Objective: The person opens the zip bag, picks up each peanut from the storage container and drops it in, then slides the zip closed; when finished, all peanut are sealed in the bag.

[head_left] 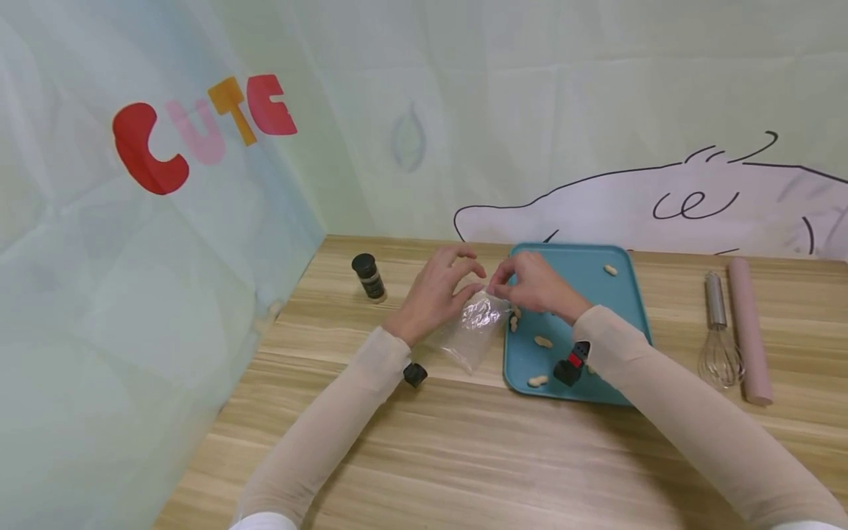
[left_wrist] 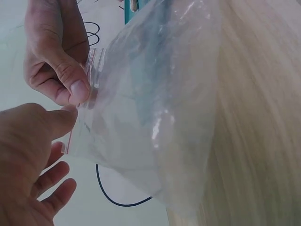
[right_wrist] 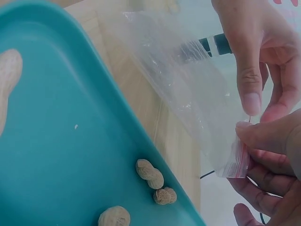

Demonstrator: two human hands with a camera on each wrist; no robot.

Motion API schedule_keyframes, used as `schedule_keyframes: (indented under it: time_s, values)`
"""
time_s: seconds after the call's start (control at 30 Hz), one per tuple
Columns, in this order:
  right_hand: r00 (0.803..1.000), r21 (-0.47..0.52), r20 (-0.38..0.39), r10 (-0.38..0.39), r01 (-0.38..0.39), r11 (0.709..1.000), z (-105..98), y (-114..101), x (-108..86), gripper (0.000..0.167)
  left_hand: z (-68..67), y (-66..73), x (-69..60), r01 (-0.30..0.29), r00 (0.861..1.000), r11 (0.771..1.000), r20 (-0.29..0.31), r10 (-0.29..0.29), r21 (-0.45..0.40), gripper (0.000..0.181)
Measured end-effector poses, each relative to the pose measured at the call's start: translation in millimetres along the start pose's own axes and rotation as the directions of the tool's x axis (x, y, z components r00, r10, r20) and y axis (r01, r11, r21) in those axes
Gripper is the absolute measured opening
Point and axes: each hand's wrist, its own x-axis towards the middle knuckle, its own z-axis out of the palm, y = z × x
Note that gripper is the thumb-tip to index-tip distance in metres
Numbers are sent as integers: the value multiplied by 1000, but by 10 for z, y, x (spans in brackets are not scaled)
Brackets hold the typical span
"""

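A clear zip-lock plastic bag (head_left: 473, 331) hangs from both hands at its top edge, just left of the blue tray (head_left: 576, 397). My right hand (head_left: 536, 283) pinches the zip strip between thumb and fingers, as the right wrist view shows. Close beside it, my left hand (head_left: 437, 294) pinches the same edge with thumb and forefinger, its other fingers spread loosely. In the left wrist view the bag (left_wrist: 146, 108) looks see-through, with nothing visible inside. Peanuts in their shells (head_left: 543, 342) lie scattered on the tray, two of them near its left rim in the right wrist view (right_wrist: 149, 174).
A dark-capped seasoning jar (head_left: 369, 278) stands left of the hands. Right of the tray lie a metal whisk (head_left: 718, 338) and a pink rolling pin (head_left: 750, 331). A printed cloth (head_left: 424, 132) hangs behind and left of the wooden table (head_left: 464, 456).
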Motion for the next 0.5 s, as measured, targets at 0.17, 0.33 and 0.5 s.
schedule_keyframes:
  time_s: [0.17,0.33,0.5]
  values:
    - [999,6,-6,31,-31,999,-1,-7,-17,10,11,11,-21,-45,999,999,4,45,22,8]
    - [1000,10,-16,24,-24,1000,3,13,-26,10,19,24,-24,-63,998,997,10,62,45,8]
    - [999,47,-5,42,-42,998,-8,35,-38,12,10,30,-32,-77,997,995,1,77,65,9]
